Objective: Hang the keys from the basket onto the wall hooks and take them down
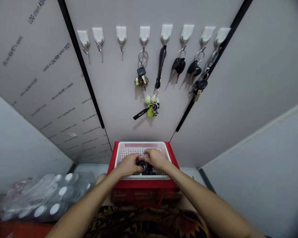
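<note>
Both hands meet inside a white plastic basket (142, 144) with a perforated bottom. My left hand (129, 164) is closed round a bunch of black keys (142, 164), its thumb and fingers curled on the left side. From the right, my right hand (156, 158) bends its fingers together at the top of the same bunch; the small part it pinches is mostly hidden. More dark items (149, 170) lie beneath the hands, too covered to name.
A red box (175, 158) supports the basket. White wall hooks (144, 32) line the panel; keys (141, 77), a black strap with charms (152, 107) and more car keys (180, 65) hang there. Plastic-wrapped bottles (62, 191) stand at left. Side panels (263, 142) flank me.
</note>
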`<state>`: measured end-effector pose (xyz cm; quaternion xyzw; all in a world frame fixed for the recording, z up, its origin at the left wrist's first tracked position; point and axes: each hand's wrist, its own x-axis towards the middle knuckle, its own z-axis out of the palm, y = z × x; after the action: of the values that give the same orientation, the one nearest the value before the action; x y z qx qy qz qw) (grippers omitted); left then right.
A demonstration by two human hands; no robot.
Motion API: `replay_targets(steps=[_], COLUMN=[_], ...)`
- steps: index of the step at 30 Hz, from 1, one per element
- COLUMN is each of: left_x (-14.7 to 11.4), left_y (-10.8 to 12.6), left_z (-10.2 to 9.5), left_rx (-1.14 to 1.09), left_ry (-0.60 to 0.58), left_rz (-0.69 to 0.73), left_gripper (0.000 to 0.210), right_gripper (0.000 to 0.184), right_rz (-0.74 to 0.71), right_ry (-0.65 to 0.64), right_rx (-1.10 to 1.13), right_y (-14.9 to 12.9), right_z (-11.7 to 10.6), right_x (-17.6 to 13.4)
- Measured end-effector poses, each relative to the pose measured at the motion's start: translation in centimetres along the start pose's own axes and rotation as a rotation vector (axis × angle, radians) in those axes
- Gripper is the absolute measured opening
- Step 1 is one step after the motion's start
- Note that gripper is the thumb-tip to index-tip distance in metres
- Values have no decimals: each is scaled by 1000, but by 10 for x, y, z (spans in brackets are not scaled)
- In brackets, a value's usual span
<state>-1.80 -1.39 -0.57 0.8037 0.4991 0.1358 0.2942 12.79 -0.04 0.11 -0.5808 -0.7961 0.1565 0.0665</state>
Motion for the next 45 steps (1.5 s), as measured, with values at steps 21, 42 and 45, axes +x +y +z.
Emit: replay_targets(steps=[21, 42, 45], left_x=[2, 29, 33], left_y=[-6, -12, -12], left_z=[-1, -11, -14], left_rx=[-84, 22, -39], left_ry=[159, 326, 331], left_rz=[-140, -207, -228], left_gripper=[19, 28, 23], right_gripper=[37, 15, 13], right_rz=[-102, -50, -46], right_ry=[-83, 168, 185], right_rx=[32, 608, 660], right_y=[-10, 2, 0], right_z=[-7, -23, -26], right_x=[18, 44, 47])
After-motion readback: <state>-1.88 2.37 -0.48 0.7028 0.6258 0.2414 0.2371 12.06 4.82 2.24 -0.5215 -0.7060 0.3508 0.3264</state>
